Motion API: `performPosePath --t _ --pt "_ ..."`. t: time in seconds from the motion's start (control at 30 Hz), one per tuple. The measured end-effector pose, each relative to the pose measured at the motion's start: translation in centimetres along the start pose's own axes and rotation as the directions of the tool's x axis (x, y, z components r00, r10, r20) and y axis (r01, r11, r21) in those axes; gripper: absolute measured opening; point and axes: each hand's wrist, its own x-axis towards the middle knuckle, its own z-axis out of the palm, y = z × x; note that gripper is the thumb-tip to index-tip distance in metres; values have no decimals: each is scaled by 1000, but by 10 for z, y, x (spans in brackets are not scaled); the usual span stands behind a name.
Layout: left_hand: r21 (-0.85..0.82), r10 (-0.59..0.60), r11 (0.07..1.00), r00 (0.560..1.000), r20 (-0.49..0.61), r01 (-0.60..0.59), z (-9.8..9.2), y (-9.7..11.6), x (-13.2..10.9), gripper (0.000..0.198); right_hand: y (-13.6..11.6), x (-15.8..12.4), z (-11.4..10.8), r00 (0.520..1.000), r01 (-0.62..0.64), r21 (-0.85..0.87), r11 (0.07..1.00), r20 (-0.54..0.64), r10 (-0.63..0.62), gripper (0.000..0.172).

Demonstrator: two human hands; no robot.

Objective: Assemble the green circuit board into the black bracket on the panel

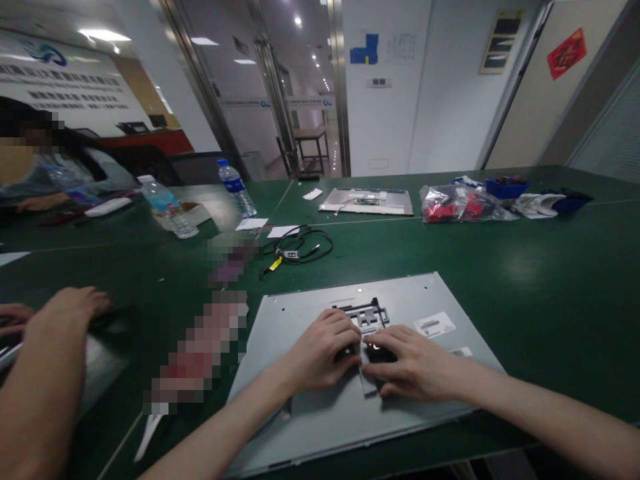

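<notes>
A flat grey metal panel (320,420), like the back of a display screen, lies on the table in front of me. Near its middle, a narrow grey strip (369,385) runs toward me between my hands. My left hand (327,350) is closed, thumb and fingertips pinched at the strip's left side. From the other side my right hand (417,363) curls its fingers against the same strip. Dark, shiny parts show under both hands, too covered to name. Just beyond my fingers sits a slotted bracket (370,318) with black edges. White labels (434,325) are stuck on the panel's right.
Left of the panel, a co-worker's arm (53,373) rests on the table; another person sits at far left. Beyond the panel are a coiled black cable (305,250), water bottles (235,189), a second panel (367,202) and a plastic bag with red things (463,205).
</notes>
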Motion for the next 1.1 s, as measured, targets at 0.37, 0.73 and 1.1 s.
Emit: performPosePath --t 0.37,0.73,1.1 --pt "-2 -29 1000 999 13 29 -1 0 -1 13 1 0 0 1000 -14 3 1000 27 14 47" --pt "5 5 1000 1000 5 -5 -3 1 1 11 1 1 -1 1000 4 7 1000 25 -4 34" --pt "15 51 999 998 21 -52 -1 0 1 18 0 1 -3 1000 -4 14 1000 30 4 34"
